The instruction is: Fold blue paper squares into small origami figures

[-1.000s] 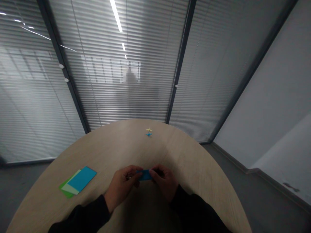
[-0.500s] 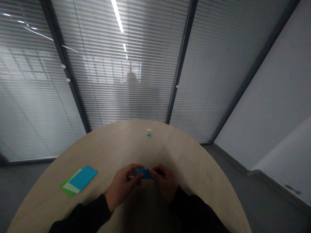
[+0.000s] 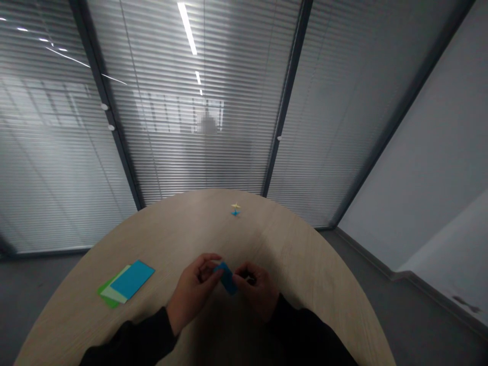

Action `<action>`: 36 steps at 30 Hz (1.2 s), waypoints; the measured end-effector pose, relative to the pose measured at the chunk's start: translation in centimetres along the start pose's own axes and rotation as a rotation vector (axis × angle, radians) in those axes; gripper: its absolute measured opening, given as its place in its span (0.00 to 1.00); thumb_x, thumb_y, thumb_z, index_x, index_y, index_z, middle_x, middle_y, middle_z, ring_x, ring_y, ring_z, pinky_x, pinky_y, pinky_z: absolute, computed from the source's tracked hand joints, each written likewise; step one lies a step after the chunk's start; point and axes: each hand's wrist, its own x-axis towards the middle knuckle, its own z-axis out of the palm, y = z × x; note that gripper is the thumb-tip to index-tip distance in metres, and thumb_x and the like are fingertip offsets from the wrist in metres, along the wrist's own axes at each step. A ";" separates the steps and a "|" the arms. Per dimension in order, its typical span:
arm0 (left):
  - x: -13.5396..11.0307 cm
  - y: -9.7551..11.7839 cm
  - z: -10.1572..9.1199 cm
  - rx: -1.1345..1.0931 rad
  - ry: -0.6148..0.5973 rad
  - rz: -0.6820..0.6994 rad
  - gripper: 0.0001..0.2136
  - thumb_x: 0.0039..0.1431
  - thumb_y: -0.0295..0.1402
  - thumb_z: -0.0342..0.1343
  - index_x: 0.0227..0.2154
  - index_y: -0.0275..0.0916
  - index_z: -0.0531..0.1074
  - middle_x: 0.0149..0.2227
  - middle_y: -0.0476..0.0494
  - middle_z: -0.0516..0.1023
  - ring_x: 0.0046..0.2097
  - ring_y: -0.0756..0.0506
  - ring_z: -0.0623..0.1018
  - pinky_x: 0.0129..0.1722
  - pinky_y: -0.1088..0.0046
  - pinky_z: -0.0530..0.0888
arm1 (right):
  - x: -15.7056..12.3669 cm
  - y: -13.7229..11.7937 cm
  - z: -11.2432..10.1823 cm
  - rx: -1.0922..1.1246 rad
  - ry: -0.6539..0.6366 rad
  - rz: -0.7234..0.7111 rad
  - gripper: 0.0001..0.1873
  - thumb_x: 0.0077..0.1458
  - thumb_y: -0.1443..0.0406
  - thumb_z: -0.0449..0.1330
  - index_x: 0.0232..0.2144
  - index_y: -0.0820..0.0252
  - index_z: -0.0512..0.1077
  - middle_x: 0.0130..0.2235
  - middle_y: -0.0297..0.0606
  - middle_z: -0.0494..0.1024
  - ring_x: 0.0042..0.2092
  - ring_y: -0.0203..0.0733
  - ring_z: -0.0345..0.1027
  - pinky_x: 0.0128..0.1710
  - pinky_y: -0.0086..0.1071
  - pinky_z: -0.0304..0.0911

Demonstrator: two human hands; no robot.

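A small folded piece of blue paper (image 3: 227,279) is tilted over the near middle of the table, its right end sloping down toward me. My left hand (image 3: 198,284) pinches its upper left end between thumb and fingers. At the paper's right edge, the thumb and fingers of my right hand (image 3: 258,290) are closed together and appear to grip it; the exact contact is hard to see in the dim light. Toward the table's far edge stand two tiny folded paper figures, a yellow one (image 3: 235,206) and a blue one (image 3: 235,213).
On the left of the round wooden table (image 3: 183,229) lies a fanned stack of paper sheets, with blue (image 3: 133,279) on top and pale green (image 3: 113,294) and bright green (image 3: 110,302) beneath. Glass panels with blinds (image 3: 206,152) rise beyond the table; a white wall (image 3: 430,193) stands to the right.
The blue paper has turned from lying level between my hands to slanting, its right end now lower. My right fingers have shifted from over its right part to its edge.
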 end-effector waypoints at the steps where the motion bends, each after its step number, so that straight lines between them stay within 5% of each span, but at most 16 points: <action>1: 0.0 0.0 0.1 -0.073 0.036 -0.025 0.16 0.55 0.40 0.59 0.43 0.38 0.71 0.32 0.45 0.80 0.34 0.44 0.79 0.34 0.70 0.74 | -0.1 0.0 0.1 -0.003 -0.007 0.001 0.09 0.50 0.60 0.61 0.25 0.60 0.71 0.23 0.30 0.69 0.24 0.34 0.61 0.25 0.27 0.56; 5: -0.3 0.0 0.6 -0.172 0.119 -0.084 0.14 0.52 0.40 0.62 0.39 0.38 0.72 0.33 0.44 0.81 0.35 0.44 0.80 0.35 0.69 0.75 | -0.4 -0.1 0.6 -0.050 -0.029 -0.015 0.07 0.50 0.62 0.62 0.26 0.60 0.72 0.24 0.31 0.70 0.24 0.33 0.60 0.24 0.27 0.56; 15: -0.8 0.5 1.1 -0.134 0.019 -0.097 0.12 0.52 0.40 0.63 0.35 0.37 0.75 0.32 0.43 0.82 0.35 0.43 0.81 0.35 0.69 0.75 | -0.3 0.0 0.4 0.107 -0.011 0.009 0.15 0.52 0.54 0.60 0.29 0.61 0.73 0.26 0.33 0.71 0.27 0.35 0.64 0.28 0.29 0.60; 36: -0.7 0.4 0.8 -0.064 0.036 -0.083 0.14 0.55 0.41 0.60 0.40 0.37 0.75 0.34 0.41 0.82 0.37 0.42 0.80 0.36 0.67 0.74 | -0.1 0.4 0.4 0.088 0.009 -0.026 0.15 0.55 0.54 0.60 0.29 0.61 0.74 0.26 0.33 0.71 0.28 0.35 0.63 0.28 0.28 0.59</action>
